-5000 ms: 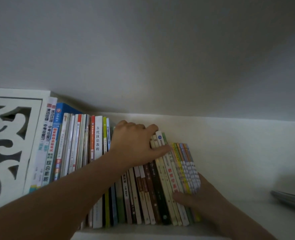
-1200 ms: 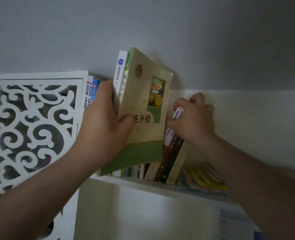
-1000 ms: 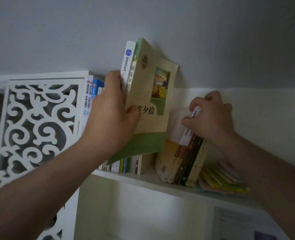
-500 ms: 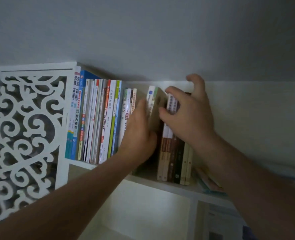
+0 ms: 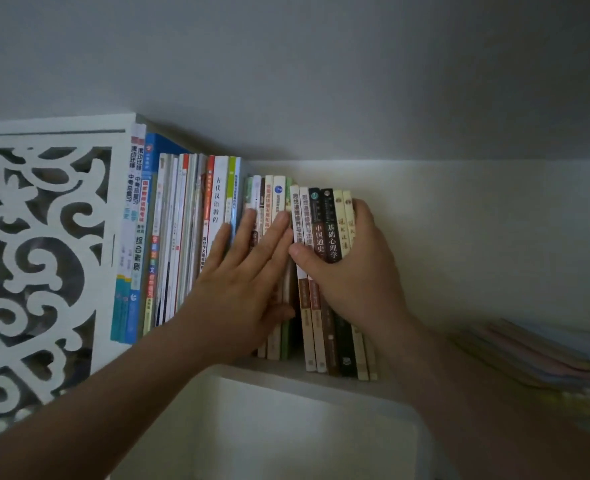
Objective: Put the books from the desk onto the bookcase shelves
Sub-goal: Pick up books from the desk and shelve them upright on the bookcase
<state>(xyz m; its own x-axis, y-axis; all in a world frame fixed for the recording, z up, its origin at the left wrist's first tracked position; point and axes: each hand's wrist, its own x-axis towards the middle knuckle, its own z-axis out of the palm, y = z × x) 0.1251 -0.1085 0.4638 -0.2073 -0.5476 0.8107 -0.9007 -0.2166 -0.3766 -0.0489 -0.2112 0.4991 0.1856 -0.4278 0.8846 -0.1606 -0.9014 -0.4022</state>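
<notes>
A row of upright books (image 5: 182, 244) fills the left part of the white top shelf (image 5: 324, 379). My left hand (image 5: 245, 275) lies flat with straight fingers against the spines of the short books (image 5: 274, 195) in the middle of the row. My right hand (image 5: 352, 268) grips a small group of books (image 5: 324, 209) at the row's right end, thumb across the spines and fingers round the last cream book. That group stands a little forward of its neighbours.
A white fretwork side panel (image 5: 44, 254) closes the shelf on the left. A flat pile of thin books (image 5: 543, 358) lies on the shelf at the right. Bare white back wall (image 5: 460, 237) shows between. A lower compartment (image 5: 269, 427) opens beneath the shelf.
The green-and-cream books my left hand held above the shelf now stand in the row. My left hand has flattened on the spines, and my right hand has brought the leaning group upright.
</notes>
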